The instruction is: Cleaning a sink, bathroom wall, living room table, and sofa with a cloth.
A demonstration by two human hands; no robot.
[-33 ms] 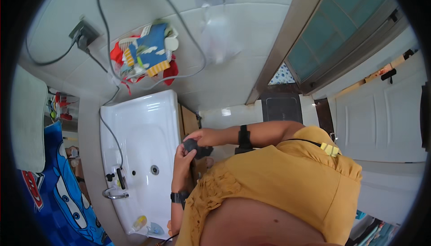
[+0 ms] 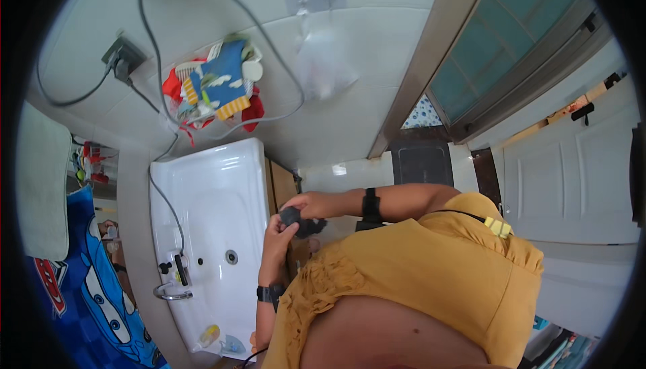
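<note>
A dark grey bunched piece of cloth (image 2: 307, 227) is held between my two hands, just beyond the sink's near edge. My left hand (image 2: 274, 236) pinches its left end, thumb on top. The fingers of my right hand (image 2: 301, 202) are closed on its upper side. Part of the cloth hangs loose to the right; its exact kind cannot be made out. Both wrists wear black bands. Beside my hands is the white sink (image 2: 214, 214), with a chrome faucet (image 2: 173, 293) and a drain (image 2: 231, 257).
A grey cable (image 2: 291, 73) loops down the wall from near a socket (image 2: 124, 58). Bundled colourful cloths (image 2: 222, 80) hang there, beside a clear plastic bag (image 2: 326, 66). A blue printed towel (image 2: 101, 281) hangs at left. A dark mat (image 2: 422, 162) lies by the doorway.
My hands and the grey cloth have shifted very slightly to the right. Both hands keep their hold.
</note>
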